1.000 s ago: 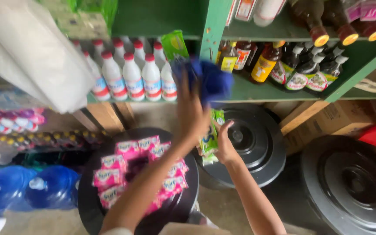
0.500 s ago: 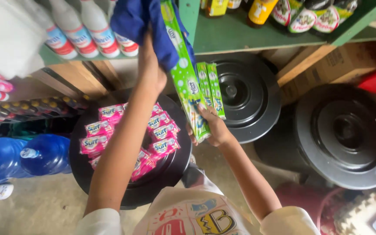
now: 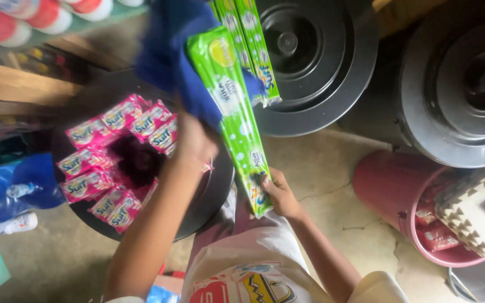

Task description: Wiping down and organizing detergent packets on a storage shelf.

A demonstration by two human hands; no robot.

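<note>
My right hand (image 3: 279,193) grips the lower end of a long strip of green sachets (image 3: 234,115) that runs up and to the left. More green strips (image 3: 254,45) hang behind it. My left hand (image 3: 195,140) is raised and holds a blue cloth (image 3: 169,53) against the green strip. Below my left arm lies a black round lid (image 3: 211,191) with several pink sachets (image 3: 105,163) spread on it.
Two black round bin lids (image 3: 321,62) (image 3: 467,90) sit to the right. A pink bucket (image 3: 394,191) with red packets stands at lower right beside a woven mat. Blue water bottles (image 3: 12,188) lie at left. White bottles with red labels (image 3: 23,17) line a shelf above.
The view has tilted further down. My right hand slid down to the strip's lower end, nearer my body. My left hand with the blue cloth has come down along the strip.
</note>
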